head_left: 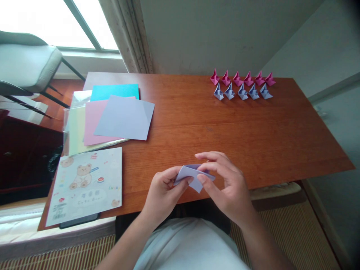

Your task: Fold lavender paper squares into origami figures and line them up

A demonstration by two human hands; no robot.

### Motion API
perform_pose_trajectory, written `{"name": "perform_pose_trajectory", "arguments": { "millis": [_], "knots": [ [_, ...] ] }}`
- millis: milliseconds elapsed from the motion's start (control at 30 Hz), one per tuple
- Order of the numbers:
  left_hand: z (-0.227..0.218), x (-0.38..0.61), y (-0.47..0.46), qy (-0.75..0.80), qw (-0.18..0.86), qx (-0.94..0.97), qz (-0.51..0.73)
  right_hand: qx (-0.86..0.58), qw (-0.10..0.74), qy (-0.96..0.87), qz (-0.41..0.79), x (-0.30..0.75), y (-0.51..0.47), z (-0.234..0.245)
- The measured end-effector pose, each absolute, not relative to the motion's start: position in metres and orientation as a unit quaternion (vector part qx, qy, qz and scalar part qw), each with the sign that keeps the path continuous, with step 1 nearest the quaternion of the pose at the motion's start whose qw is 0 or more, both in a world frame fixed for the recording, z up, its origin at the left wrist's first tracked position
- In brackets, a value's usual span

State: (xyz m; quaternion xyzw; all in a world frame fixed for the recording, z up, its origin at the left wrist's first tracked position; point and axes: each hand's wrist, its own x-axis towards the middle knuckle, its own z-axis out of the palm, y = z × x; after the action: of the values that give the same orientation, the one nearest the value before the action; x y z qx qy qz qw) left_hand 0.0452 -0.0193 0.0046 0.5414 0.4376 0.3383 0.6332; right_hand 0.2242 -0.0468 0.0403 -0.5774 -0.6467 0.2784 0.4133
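A small folded piece of lavender paper (187,172) is held above the table's front edge, between both hands. My left hand (164,189) pinches its left side, thumb in front and fingers behind. On its right side, my right hand (226,183) has the thumb on the front face and a finger at the upper fold, with another finger lifted off. Part of the paper's upper layer stands apart from the front layer. The fingers behind the paper are partly hidden.
On the wooden table (182,120), a row of pink origami figures (237,78) stands behind a row of lavender ones (242,92) at the back right. Coloured sheets lie at left, a lavender sheet (126,118) on top. Nearer is a bear-printed sheet (87,183) over a dark flat object (80,221).
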Motion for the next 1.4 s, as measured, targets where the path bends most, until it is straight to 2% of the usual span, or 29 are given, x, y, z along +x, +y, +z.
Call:
{"name": "perform_pose_trajectory", "arguments": {
  "millis": [333,1400],
  "knots": [
    [0.0057,0.0481,-0.0203,0.449,0.663,0.496,0.336,-0.576,0.425,-0.661,0.225,0.2233,-0.043,0.0393],
    [0.0059,0.0506,-0.0167,0.453,0.697,0.432,0.351,-0.608,0.432,-0.602,0.285,0.2326,-0.042,0.0322]
  ]
}}
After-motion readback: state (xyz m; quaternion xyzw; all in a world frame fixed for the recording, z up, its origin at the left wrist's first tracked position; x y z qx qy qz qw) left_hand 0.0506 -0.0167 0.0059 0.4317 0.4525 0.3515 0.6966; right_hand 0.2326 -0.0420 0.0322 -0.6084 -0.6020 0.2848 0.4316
